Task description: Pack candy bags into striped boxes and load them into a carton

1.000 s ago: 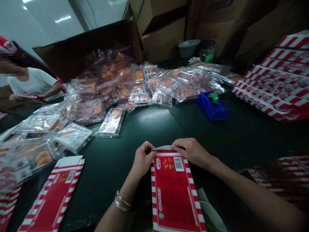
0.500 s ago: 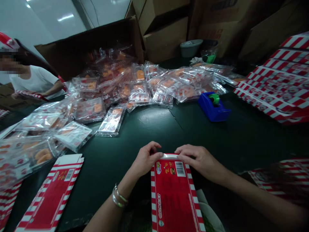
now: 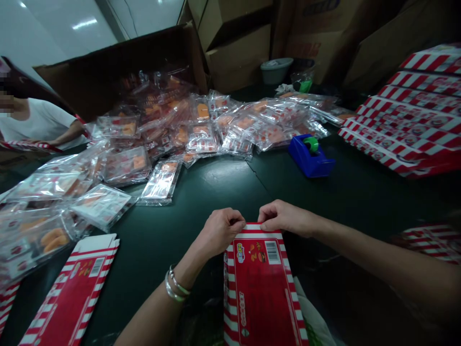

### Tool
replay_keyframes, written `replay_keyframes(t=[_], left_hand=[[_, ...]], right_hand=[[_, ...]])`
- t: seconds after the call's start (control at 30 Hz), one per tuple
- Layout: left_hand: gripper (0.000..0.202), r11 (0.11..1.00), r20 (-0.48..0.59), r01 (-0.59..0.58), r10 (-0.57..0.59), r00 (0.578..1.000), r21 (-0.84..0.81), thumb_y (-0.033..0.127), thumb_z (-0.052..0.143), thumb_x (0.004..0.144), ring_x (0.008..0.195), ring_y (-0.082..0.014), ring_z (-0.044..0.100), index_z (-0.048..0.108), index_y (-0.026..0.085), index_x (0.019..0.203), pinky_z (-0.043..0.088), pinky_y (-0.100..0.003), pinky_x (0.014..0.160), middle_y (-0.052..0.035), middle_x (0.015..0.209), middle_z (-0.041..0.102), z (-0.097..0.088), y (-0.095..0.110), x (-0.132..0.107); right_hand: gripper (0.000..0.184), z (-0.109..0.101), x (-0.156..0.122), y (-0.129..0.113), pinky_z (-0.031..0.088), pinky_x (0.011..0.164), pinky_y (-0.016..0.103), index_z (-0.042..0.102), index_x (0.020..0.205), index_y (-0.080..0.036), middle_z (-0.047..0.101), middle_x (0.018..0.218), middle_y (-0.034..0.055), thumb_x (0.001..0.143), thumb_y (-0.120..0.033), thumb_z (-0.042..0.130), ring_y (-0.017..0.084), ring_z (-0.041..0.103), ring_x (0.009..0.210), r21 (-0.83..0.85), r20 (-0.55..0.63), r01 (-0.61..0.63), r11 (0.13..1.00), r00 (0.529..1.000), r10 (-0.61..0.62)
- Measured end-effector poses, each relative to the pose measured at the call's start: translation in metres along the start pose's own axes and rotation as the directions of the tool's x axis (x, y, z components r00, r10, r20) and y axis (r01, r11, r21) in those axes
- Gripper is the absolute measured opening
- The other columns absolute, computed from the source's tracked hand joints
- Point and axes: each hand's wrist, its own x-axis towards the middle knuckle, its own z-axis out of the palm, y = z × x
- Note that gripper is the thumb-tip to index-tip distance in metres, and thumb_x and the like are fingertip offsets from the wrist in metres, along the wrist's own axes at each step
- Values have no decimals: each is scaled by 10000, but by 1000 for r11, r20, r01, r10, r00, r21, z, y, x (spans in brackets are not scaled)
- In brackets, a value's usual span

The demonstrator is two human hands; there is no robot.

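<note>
1. Both hands grip the far end of a red-and-white striped carton (image 3: 257, 283), which lies flat and runs toward the person. The left hand (image 3: 220, 231) is curled over the carton's far left corner, and the right hand (image 3: 284, 217) pinches the far edge with its fingers (image 3: 268, 223) on top. The two hands nearly touch.
2. Two metal bangles (image 3: 175, 284) circle the left wrist.
3. The carton sits at the near edge of a dark green table (image 3: 216, 185), its near end overhanging a white plastic bag (image 3: 317, 312).
4. A second flat carton (image 3: 74, 288) lies to the near left, well apart from the hands.
5. A heap of clear blister packs (image 3: 173, 125) with orange contents spreads across the far side of the table. One pack (image 3: 161, 181) lies just forward of the heap.
6. A blue tape dispenser (image 3: 309, 156) stands to the far right, beside a tiered stack of striped cartons (image 3: 406, 125).
7. Beyond the table stand a tipped-open cardboard box (image 3: 108, 62), stacked brown cartons (image 3: 234, 53) and a grey tub (image 3: 276, 67), against a white wall (image 3: 65, 29).
8. A co-worker (image 3: 39, 122) in a white T-shirt is cut off by the left edge, handling a striped piece.
9. The fingers hide the carton's far edge, so the fold there is hard to make out.
</note>
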Motion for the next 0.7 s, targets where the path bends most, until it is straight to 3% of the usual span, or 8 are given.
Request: replay_keyframes(t=[0.07,0.17,0.33,0.47,0.6,0.7], left_hand=[[145,998,-57,18,-22,998,-61,280,599,807,773,-180,604,694,184,858,460,-255,653,-44,857,676,6,-6,-10],[305,949,-157,54,-108,982,-312,286,657,789,878,-206,637,603,198,1076,518,-292,728,-57,983,686,16,-21,-27],[354,788,-102,24,-110,989,-616,267,689,777,921,-197,647,574,175,1099,536,-317,799,-67,1025,691,22,-37,-39],[384,768,-55,49,-109,993,-638,280,697,782,897,-192,649,583,166,1131,539,-322,793,-64,1014,693,19,-38,-36],[399,818,-30,44,-75,997,-573,260,662,821,954,-203,641,554,188,1198,534,-344,835,-74,1088,680,21,-35,-35],[460,791,0,54,-69,998,-609,249,656,830,950,-205,650,477,217,1253,541,-353,825,-79,1125,674,23,-34,-35]], right_hand=[[117,0,0,0,468,548,262,630,636,-180,690,644,17,593,-288,629,170,622,602,-23,-28,12,1000,1000,-12],[124,-1,-4,0,459,537,261,631,619,-177,688,634,20,611,-301,628,175,618,605,-77,-69,37,996,997,-42],[190,-1,-9,1,458,534,263,637,595,-190,695,642,24,669,-364,642,181,631,606,-176,-66,80,981,994,-93],[251,1,-8,1,450,513,267,609,573,-199,698,643,38,716,-405,605,189,637,600,-295,-101,104,950,985,-139],[239,4,-2,0,437,512,270,626,597,-192,695,647,40,731,-387,594,183,622,590,-315,-89,122,941,983,-157],[198,8,-1,-2,442,545,269,652,625,-183,696,659,34,738,-332,584,173,621,602,-317,-78,152,936,980,-185]])
